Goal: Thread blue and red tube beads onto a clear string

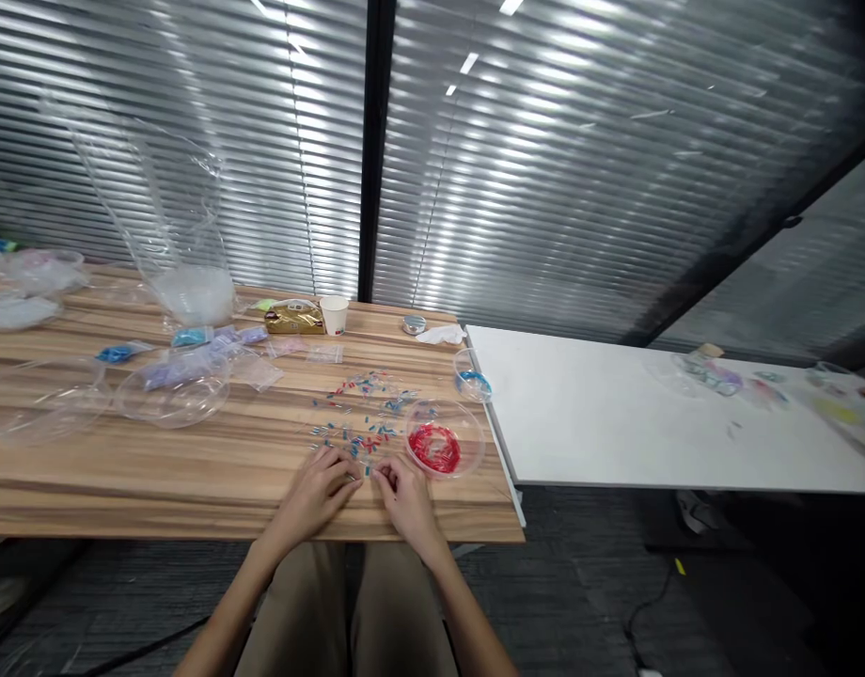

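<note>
Small red, blue and clear tube-like pieces (366, 444) lie scattered on the wooden table in front of me. My left hand (321, 494) rests at the near edge of the scatter, fingers curled together around a tiny piece too small to make out. Just to its right, my right hand (408, 496) has thumb and forefinger pinched; what is between them, if anything, is hidden. Beside the right hand stands a clear round bowl (471, 447) with a ring of red pieces (432, 451) in it. Farther back, a smaller clear cup (467, 362) holds blue pieces (475, 384).
On the wooden table (193, 480), clear bowls (171, 400) and bagged lilac pieces (199, 359) sit to the left. A tall plastic bag (193, 291), gold tissue pack (291, 318), paper cup (335, 315) and round tin (414, 324) line the back. A white table (616, 414) adjoins right.
</note>
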Motion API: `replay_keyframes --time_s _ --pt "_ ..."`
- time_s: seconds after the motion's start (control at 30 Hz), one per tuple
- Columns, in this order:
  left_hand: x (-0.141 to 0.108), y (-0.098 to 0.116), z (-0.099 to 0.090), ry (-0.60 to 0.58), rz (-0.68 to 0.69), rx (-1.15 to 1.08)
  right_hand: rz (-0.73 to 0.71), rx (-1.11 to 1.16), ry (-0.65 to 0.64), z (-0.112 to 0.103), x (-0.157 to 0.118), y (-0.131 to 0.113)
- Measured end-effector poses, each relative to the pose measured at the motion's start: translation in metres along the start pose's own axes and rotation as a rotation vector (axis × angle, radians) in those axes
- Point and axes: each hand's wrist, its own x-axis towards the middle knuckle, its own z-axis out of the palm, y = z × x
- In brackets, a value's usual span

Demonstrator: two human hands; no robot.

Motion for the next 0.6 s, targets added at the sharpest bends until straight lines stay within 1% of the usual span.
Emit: replay_keyframes --time_s 0.3,0.6 --pt "-0.0004 0.0021 -0.0015 0.008 -0.016 -0.032 0.032 0.028 -0.01 0.0007 -0.0009 0.001" --pt "-0.0003 0.0005 0.0001 -0.002 -0.011 -0.033 0.028 0.019 -0.008 0.0018 -0.0012 0.0026"
